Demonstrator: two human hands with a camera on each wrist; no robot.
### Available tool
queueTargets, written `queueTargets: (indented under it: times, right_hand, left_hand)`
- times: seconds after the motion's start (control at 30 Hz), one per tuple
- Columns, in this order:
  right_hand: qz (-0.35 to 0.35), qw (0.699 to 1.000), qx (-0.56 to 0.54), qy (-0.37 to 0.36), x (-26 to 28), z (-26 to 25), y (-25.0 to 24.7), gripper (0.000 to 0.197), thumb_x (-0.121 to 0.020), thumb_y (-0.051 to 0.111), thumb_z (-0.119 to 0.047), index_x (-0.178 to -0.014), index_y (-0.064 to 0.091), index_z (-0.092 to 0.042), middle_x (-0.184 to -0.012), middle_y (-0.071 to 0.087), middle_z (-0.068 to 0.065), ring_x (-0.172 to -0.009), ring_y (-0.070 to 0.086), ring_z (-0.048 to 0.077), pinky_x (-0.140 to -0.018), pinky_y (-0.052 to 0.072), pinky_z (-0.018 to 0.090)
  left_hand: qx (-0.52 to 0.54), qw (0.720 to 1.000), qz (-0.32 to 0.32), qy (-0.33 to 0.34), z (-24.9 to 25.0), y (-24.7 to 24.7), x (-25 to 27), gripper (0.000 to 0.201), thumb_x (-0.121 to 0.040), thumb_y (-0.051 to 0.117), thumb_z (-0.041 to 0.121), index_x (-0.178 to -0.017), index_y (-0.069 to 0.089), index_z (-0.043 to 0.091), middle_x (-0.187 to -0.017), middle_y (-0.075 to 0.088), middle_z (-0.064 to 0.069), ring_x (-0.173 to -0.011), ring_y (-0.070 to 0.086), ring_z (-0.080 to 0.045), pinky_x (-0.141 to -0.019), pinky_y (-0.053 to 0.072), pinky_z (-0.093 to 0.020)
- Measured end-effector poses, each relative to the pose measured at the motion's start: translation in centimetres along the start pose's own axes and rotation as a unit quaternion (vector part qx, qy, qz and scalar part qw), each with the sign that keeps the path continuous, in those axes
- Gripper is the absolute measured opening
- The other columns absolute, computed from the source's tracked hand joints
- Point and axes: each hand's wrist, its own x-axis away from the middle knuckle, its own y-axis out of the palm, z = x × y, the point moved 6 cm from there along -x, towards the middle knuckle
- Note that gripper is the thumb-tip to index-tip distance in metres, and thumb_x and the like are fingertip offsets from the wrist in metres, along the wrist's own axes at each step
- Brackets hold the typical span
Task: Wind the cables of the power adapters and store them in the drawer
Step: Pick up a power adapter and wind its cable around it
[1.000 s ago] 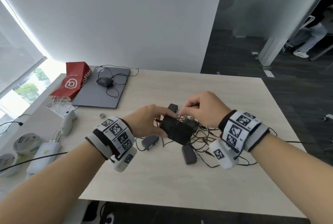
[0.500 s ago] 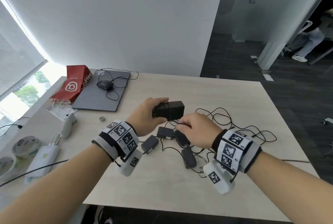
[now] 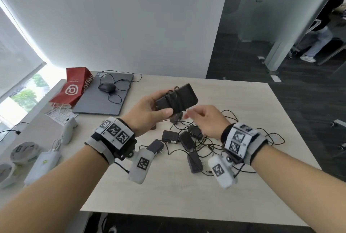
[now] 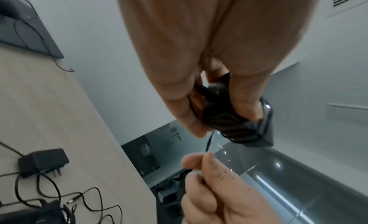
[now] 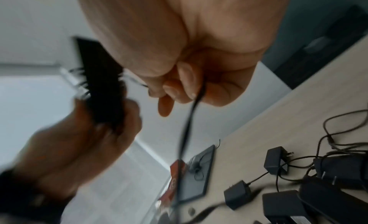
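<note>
My left hand [image 3: 149,110] grips a black power adapter [image 3: 177,99] above the table, with its thin black cable wound several turns round its middle [image 4: 229,122]. My right hand [image 3: 201,120] is just right of and below it, pinching the loose end of that cable [image 5: 196,100] between thumb and fingers [image 4: 199,163]. Several more black adapters [image 3: 170,136] lie with tangled cables [image 3: 232,118] on the light wooden table [image 3: 243,99] beneath my hands. No drawer is in view.
At the back left lie a closed grey laptop [image 3: 104,99] with a black mouse [image 3: 106,88] on it and a red paper bag [image 3: 74,87]. White devices [image 3: 43,165] and tape rolls [image 3: 24,151] sit on the left ledge. The table's right edge drops to dark floor.
My left hand has lifted the adapter higher and turned it flat. More cable is wound round it. My right hand has come up from the table, holding the short cable end.
</note>
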Motion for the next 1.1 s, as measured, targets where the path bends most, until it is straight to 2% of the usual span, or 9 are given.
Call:
queueTargets:
  times: [0.2, 0.3, 0.43, 0.5, 0.57, 0.7, 0.8, 0.93, 1.1]
  right_hand:
    - [-0.096, 0.974, 0.202, -0.043, 1.4, -1.7, 2.2, 0.03, -0.096, 0.051, -0.034, -0.089, 0.069, -0.011, -0.066, 0.056, -0.002, -0.058, 0.047, 0.009, -0.057, 0.037, 0.027]
    - [-0.095, 0.96, 0.254, -0.067, 1.4, -3.3, 0.8, 0.025, -0.094, 0.053, -0.033, -0.081, 0.07, -0.02, -0.08, 0.066, -0.007, -0.075, 0.059, 0.013, -0.07, 0.046, 0.029]
    - [-0.062, 0.968, 0.228, -0.082, 0.3, -4.8, -1.5, 0.021, -0.086, 0.067, -0.039, -0.074, 0.07, -0.022, -0.061, 0.069, -0.003, -0.056, 0.061, 0.006, -0.064, 0.051, 0.027]
    - [-0.051, 0.974, 0.202, -0.092, -0.2, -5.1, -2.4, 0.018, -0.084, 0.07, -0.035, -0.073, 0.07, -0.021, -0.054, 0.066, -0.002, -0.05, 0.063, 0.006, -0.061, 0.052, 0.027]
    - [-0.027, 0.988, 0.125, -0.081, -0.9, -4.4, -3.2, 0.018, -0.085, 0.071, -0.029, -0.074, 0.069, -0.015, -0.05, 0.06, -0.001, -0.047, 0.064, 0.014, -0.055, 0.05, 0.028]
    - [0.022, 0.999, -0.049, -0.01, -1.1, -1.7, -2.4, 0.02, -0.094, 0.06, -0.027, -0.081, 0.067, -0.014, -0.044, 0.05, -0.003, -0.038, 0.056, 0.018, -0.05, 0.05, 0.033]
    - [-0.02, 0.998, 0.019, 0.051, -0.1, -0.5, 0.5, 0.027, -0.098, 0.048, -0.036, -0.087, 0.069, -0.022, -0.042, 0.049, -0.014, -0.042, 0.053, 0.015, -0.051, 0.049, 0.031]
    - [-0.135, 0.965, 0.221, -0.039, 1.8, -2.2, 3.3, 0.037, -0.097, 0.044, -0.041, -0.079, 0.059, -0.013, -0.066, 0.055, -0.001, -0.063, 0.052, 0.019, -0.066, 0.046, 0.039]
    - [-0.087, 0.937, 0.314, -0.127, 1.2, -6.4, 0.8, 0.035, -0.097, 0.045, -0.036, -0.067, 0.057, -0.022, -0.066, 0.056, -0.005, -0.066, 0.052, 0.017, -0.062, 0.037, 0.032]
  left_hand:
    - [-0.412, 0.903, 0.108, 0.046, 0.8, -1.4, -0.6, 0.057, -0.08, 0.07, 0.008, -0.13, 0.052, 0.028, -0.112, 0.057, 0.003, -0.095, 0.06, -0.013, -0.092, 0.051, -0.032]
    - [-0.505, 0.862, 0.041, 0.034, 0.3, -1.2, -0.6, 0.056, -0.078, 0.07, 0.011, -0.128, 0.054, 0.03, -0.111, 0.055, 0.001, -0.096, 0.058, -0.021, -0.092, 0.048, -0.04]
    - [-0.614, 0.784, -0.083, 0.022, -0.1, 0.3, -0.5, 0.054, -0.08, 0.069, 0.013, -0.122, 0.054, 0.042, -0.109, 0.052, 0.009, -0.096, 0.057, -0.02, -0.085, 0.049, -0.04]
    - [-0.561, 0.817, -0.134, -0.001, -0.5, 0.5, -0.2, 0.055, -0.079, 0.071, 0.011, -0.121, 0.055, 0.042, -0.104, 0.052, 0.014, -0.095, 0.056, -0.013, -0.086, 0.047, -0.029]
    - [-0.401, 0.903, -0.15, -0.026, -0.4, 0.4, 0.2, 0.057, -0.075, 0.074, 0.003, -0.119, 0.057, 0.036, -0.104, 0.059, 0.014, -0.094, 0.058, -0.005, -0.086, 0.046, -0.019]
    - [-0.04, 0.994, -0.099, -0.022, 0.1, 0.2, 0.9, 0.064, -0.067, 0.081, 0.015, -0.124, 0.055, 0.024, -0.105, 0.067, 0.0, -0.093, 0.059, -0.02, -0.075, 0.05, -0.033]
    - [0.105, 0.994, 0.001, 0.008, 0.7, 0.2, 0.1, 0.063, -0.07, 0.078, 0.01, -0.127, 0.051, 0.015, -0.109, 0.063, -0.009, -0.094, 0.063, -0.019, -0.085, 0.055, -0.032]
    - [-0.165, 0.971, 0.175, 0.016, 1.6, -2.1, -0.9, 0.063, -0.082, 0.069, 0.004, -0.137, 0.045, 0.023, -0.117, 0.06, -0.007, -0.093, 0.064, -0.017, -0.092, 0.053, -0.032]
    - [-0.539, 0.84, 0.061, 0.003, 1.1, -1.6, -0.8, 0.059, -0.081, 0.065, 0.012, -0.133, 0.048, 0.033, -0.115, 0.052, 0.0, -0.1, 0.057, -0.023, -0.092, 0.048, -0.042]
